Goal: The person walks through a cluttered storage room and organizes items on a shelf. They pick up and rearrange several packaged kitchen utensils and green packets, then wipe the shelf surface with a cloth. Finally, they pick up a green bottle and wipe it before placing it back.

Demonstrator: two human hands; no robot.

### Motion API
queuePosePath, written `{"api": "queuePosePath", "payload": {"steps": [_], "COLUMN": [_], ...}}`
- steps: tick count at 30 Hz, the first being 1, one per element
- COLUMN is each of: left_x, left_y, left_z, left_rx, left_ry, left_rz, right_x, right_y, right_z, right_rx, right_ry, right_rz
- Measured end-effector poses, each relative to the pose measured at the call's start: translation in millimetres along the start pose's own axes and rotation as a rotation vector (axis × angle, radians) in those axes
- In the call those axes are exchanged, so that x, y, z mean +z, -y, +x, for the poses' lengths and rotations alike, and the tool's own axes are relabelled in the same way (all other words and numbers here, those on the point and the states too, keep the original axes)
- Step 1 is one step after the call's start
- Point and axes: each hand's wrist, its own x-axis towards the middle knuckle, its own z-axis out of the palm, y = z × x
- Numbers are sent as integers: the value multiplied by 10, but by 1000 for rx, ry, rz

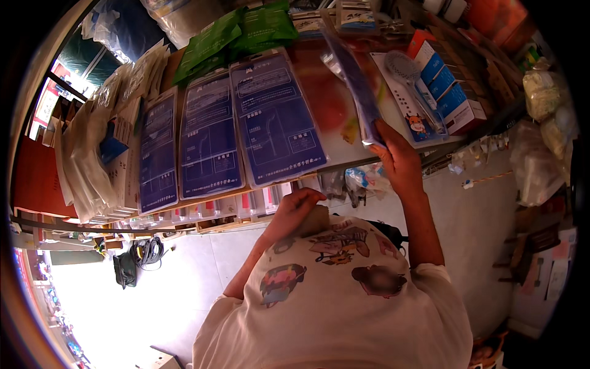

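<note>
My right hand [396, 154] grips the near end of a blue blister pack [356, 83], which stands tilted nearly edge-on above the tabletop, so its contents are hidden. Just right of it, a shower head pack [404, 67] lies with its grey spray face and cartoon card showing. Three blue card packs lie printed side up in a row to the left; the right one [279, 123] is closest to the raised pack. My left hand [298, 208] is held in front of my shirt, below the table edge, with its fingers curled. Whatever may be in it is hidden.
Green packets [236, 34] lie behind the blue packs. White boxes and plastic-wrapped packs [92, 163] stand at the left. Blue-and-white boxes [452, 92] line the right end. Goods hang below the table edge, and a coiled black cable [147, 251] lies on the floor.
</note>
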Motion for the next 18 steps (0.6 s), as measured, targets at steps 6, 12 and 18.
{"api": "queuePosePath", "payload": {"steps": [6,12,18], "left_x": [28,41,50], "left_y": [-37,-22,8], "left_z": [23,48,59], "left_rx": [-1,-2,-25], "left_ry": [29,54,59], "left_rz": [20,18,3], "right_x": [-23,108,83], "right_y": [-98,-66,-15], "right_z": [-239,-299,-422], "right_rx": [332,713,879], "right_ry": [-52,-465,-144], "right_rz": [282,1156,1169]}}
